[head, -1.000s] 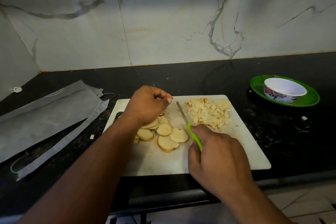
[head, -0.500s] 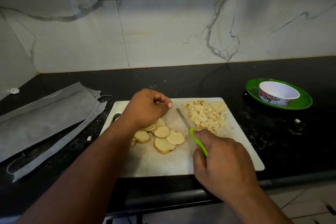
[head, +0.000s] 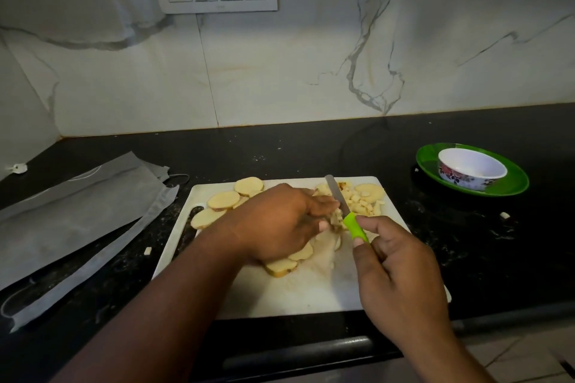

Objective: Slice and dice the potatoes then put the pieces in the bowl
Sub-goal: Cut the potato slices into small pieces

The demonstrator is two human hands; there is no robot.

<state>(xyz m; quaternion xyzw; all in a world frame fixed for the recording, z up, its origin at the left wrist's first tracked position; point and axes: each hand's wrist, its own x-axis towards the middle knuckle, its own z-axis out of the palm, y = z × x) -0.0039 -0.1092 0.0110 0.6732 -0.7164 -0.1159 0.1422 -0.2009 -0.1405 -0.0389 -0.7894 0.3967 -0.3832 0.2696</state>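
While the right hand (head: 401,274) grips the green-handled knife (head: 345,210) with fingers curled round the handle and the blade pointing toward 12 o'clock, the left hand (head: 280,224) has come across from where it hovered over the slices half a second ago and now pinches a small bunch of potato against the blade near its heel; exactly how many pieces those fingers hold cannot be told, since the hand covers them. Round potato slices (head: 222,199) lie uncovered at 10 o'clock on the cutting board (head: 298,292), and two more slices peek out from under the left palm. A heap of diced potato (head: 362,200) sits at 1 o'clock on the board, just beside the blade. Off the board at 2 o'clock, well apart, the white bowl (head: 471,168) stands on a green plate (head: 513,183) and looks to hold nothing yet. Judging by this shift, another batch is lined up for dicing, so cutting is partway done and the transfer to the bowl has not begun; stray bits lie on the dark surface (head: 466,242)
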